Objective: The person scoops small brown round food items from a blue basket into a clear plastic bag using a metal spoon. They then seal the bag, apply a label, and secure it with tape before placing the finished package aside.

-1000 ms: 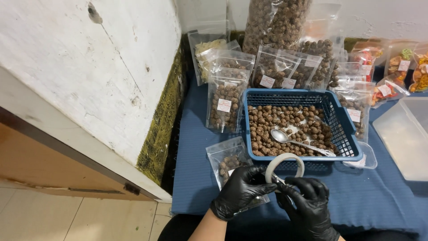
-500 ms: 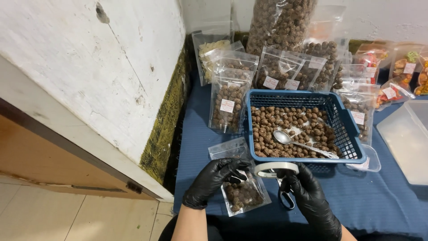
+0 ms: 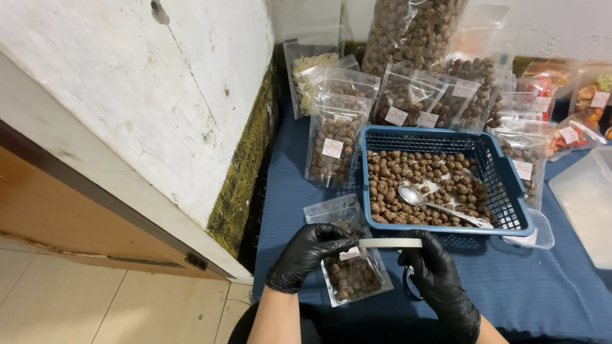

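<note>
While right hand (image 3: 440, 280) grips tape roll (image 3: 390, 243), left hand (image 3: 307, 255) curls.

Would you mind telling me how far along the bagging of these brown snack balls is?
Done: several filled, labelled pouches stand behind the blue basket. In hand: a filled pouch lies flat on the blue cloth; the left hand touches its top, while the right hand holds a tape roll edge-on over it. Left: many balls and a spoon are in the basket.

Glossy black rubbery gloves on both hands, crinkly clear plastic pouch (image 3: 349, 267), shiny metal spoon (image 3: 440, 204), matt blue plastic basket (image 3: 510, 185), ribbed blue cloth (image 3: 548, 286).
</note>
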